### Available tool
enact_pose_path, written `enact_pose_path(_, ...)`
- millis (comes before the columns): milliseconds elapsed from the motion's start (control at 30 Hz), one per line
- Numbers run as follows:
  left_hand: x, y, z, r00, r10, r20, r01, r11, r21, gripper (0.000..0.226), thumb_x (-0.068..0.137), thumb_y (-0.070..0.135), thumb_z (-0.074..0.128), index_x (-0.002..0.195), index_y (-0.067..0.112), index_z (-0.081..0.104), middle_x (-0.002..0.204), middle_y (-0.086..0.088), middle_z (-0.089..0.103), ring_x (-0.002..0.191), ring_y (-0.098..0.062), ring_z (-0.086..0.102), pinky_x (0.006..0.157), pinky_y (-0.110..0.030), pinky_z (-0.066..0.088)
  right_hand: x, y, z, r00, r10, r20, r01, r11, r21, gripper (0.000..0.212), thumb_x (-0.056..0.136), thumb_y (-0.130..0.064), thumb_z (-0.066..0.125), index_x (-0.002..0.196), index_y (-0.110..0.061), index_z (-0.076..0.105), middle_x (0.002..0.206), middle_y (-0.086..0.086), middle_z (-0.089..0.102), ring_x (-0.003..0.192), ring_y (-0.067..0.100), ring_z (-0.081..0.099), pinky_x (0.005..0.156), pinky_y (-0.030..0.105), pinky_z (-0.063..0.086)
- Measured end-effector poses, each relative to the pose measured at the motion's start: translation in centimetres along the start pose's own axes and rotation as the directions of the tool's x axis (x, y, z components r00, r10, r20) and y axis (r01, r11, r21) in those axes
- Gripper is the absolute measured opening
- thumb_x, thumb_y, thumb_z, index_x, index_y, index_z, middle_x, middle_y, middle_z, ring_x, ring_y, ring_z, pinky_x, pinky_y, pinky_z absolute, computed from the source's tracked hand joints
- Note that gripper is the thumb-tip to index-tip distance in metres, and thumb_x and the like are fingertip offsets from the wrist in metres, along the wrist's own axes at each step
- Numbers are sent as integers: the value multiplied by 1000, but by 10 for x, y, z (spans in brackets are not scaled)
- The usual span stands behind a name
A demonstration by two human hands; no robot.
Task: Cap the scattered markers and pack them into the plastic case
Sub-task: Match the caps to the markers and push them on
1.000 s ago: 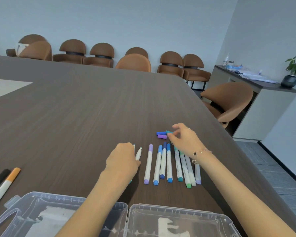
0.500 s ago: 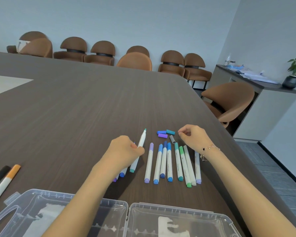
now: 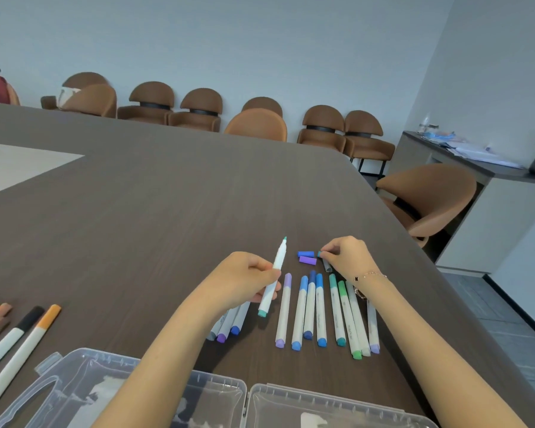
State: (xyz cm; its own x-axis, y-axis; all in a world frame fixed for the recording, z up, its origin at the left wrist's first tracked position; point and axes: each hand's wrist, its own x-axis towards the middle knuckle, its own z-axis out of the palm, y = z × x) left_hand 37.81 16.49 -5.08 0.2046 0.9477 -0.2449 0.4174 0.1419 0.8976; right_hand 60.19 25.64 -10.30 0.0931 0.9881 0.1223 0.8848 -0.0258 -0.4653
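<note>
Fingers (image 3: pixel 328 254) of my right hand pinch the teal cap (image 3: pixel 320 254); left hand (image 3: pixel 244 281) grips the uncapped marker (image 3: pixel 273 278), tip pointing away, just left of the cap.

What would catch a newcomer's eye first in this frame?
The left hand holds an uncapped teal marker at table centre, tip pointing away. Just right, the right hand pinches a teal cap beside loose blue and purple caps, above a row of capped markers.

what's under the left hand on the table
Three markers lie under the left hand, grey, purple and blue ends poking out; their far ends are covered, so caps can't be checked.
</note>
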Motion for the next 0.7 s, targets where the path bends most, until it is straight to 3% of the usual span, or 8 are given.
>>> enact_pose_path(100,1,-1,2,1000,10,-23,-9,1000,20,6,92,21,58,93,17,62,99,-6,71,89,-18,69,84,-30,56,2,-2,-1,1000,20,18,-21,999,29,21,90,-19,62,110,-15,67,103,4,69,87,12,60,84,25,49)
enact_pose_path(300,3,-4,-1,999,9,-46,-9,1000,10,9,93,20,57,98,14,62,97,-5,71,78,-13,67,73,-23,55,-1,-6,7,998,-11,59,12,1000,-3,25,92,-17,59,115,-16,68,110,4,68,98,15,61,88,24,47)
enact_pose_path(467,3,-5,-3,999,2,-39,-1,1000,12,11,93,20,56,100,13,62,95,-5,70,76,-12,67,69,-20,54,-5,-5,-4,998,-28,-54,37,986,162,15,93,-17,56,106,-17,64,100,4,68,83,11,61,77,20,47)
enact_pose_path(600,3,-4,-3,1000,-8,-11,8,1000,5,9,93,19,56,98,13,61,95,-5,70,77,-13,67,70,-22,55,-13,-13,-17,996,-85,-30,90,945,314,12,96,-17,52,104,-20,59,88,2,68,64,6,61,58,14,45)
enact_pose_path(700,4,-4,-1,1000,-15,10,15,1000,-16,7,93,18,57,96,14,61,90,-3,70,75,-13,68,69,-23,55,-16,-22,-27,990,-139,-38,143,916,374,12,95,-18,51,102,-19,61,80,-3,69,58,6,58,57,14,44)
